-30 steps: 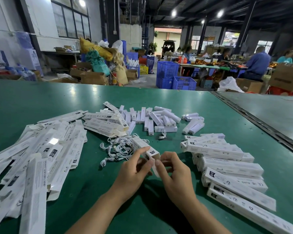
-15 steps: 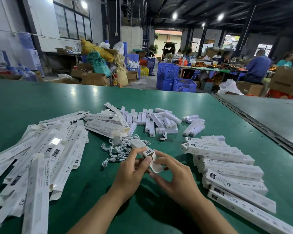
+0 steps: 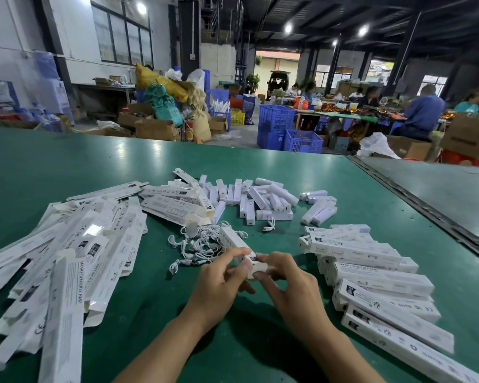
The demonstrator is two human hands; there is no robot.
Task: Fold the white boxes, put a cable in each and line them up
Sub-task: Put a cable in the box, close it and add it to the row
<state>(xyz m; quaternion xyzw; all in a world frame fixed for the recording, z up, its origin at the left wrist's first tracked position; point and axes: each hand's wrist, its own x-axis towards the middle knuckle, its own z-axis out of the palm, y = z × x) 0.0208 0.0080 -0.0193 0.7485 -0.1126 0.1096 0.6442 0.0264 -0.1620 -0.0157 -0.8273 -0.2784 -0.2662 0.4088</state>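
The left hand [image 3: 221, 275] grips the near end of a long white box [image 3: 231, 239], thumb on top and fingers curled beneath it. The right hand [image 3: 286, 280] meets it from the other side, its fingertips pinching the flap [image 3: 257, 268] at that same end. The box is raised a little above the green table [image 3: 67, 167] and slants away to the left, with its far end over a tangle of white cables [image 3: 197, 248]. One more coiled cable [image 3: 269, 225] lies apart, just beyond the tangle. To the right of the hands, folded boxes [image 3: 371, 272] lie side by side in a rough row that runs toward the near right corner, some stacked on others. To the left, a wide heap of flat, unfolded boxes [image 3: 67, 261] spreads across the table. Farther back, in the middle, lies a scatter of small white blocks [image 3: 263, 197]. Beyond the table edge stand blue crates [image 3: 277, 125], cardboard cartons [image 3: 155, 128] and stuffed sacks [image 3: 163, 100], and several people [image 3: 423, 111] sit at a far table on the right.
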